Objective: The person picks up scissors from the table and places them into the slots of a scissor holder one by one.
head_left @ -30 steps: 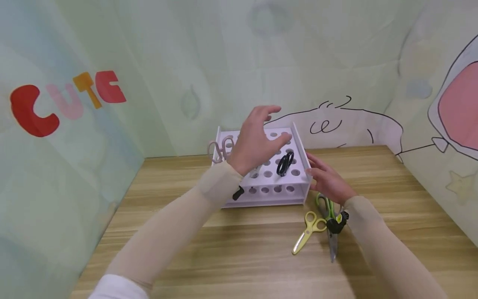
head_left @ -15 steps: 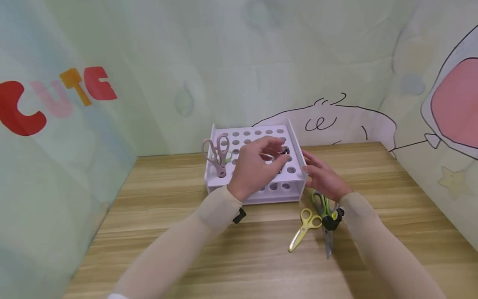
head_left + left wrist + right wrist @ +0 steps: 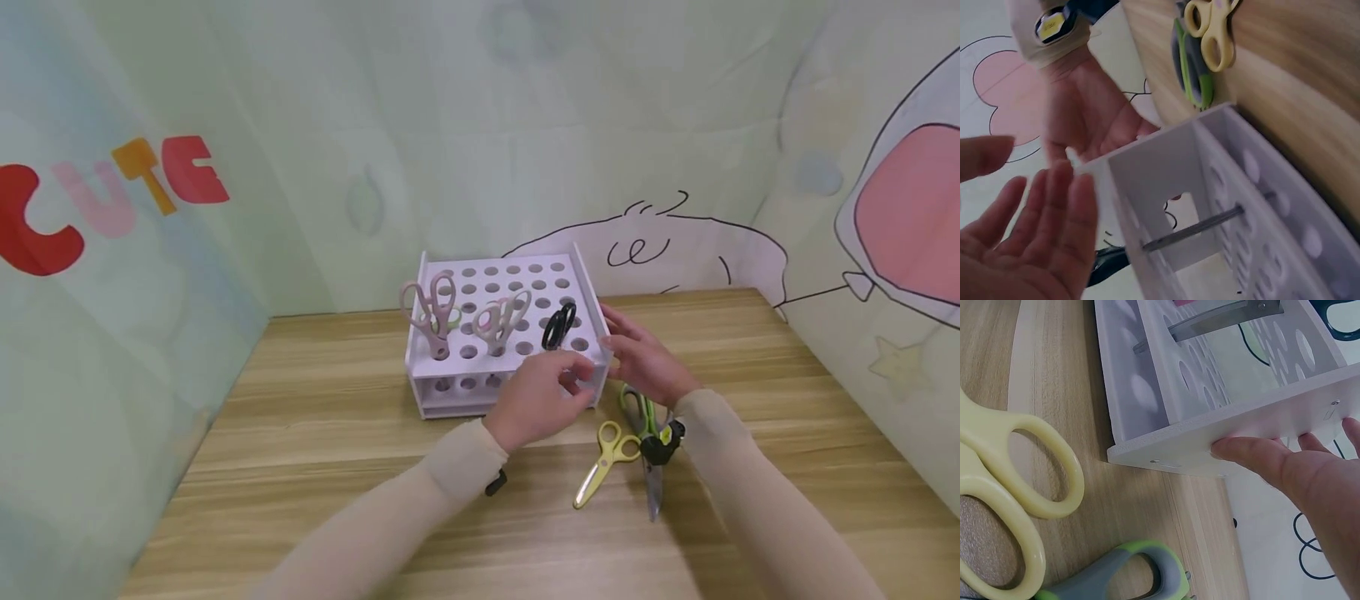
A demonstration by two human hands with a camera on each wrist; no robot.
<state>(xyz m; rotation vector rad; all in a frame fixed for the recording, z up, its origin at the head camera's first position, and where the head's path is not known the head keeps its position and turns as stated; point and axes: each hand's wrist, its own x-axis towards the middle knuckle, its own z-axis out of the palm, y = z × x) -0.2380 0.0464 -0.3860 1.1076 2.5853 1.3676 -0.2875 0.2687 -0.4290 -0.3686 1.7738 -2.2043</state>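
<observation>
A white rack with rows of round holes stands on the table. Black-handled scissors sit upright in its right front part, their blade passing down through the holes. Just in front of them is my left hand, loosely bent and holding nothing; in the left wrist view its fingers are extended beside the rack. My right hand rests against the rack's right side panel, its thumb touching the panel. Mauve scissors and greyish-white scissors also stand in the rack.
Yellow scissors and green-and-grey scissors lie on the wooden table, right of the rack's front and close to my right wrist. A printed curtain closes off the back and sides.
My left hand came down from above the rack to the black scissors' handle, then drew back toward the front, away from them. The right hand stays at the side panel.
</observation>
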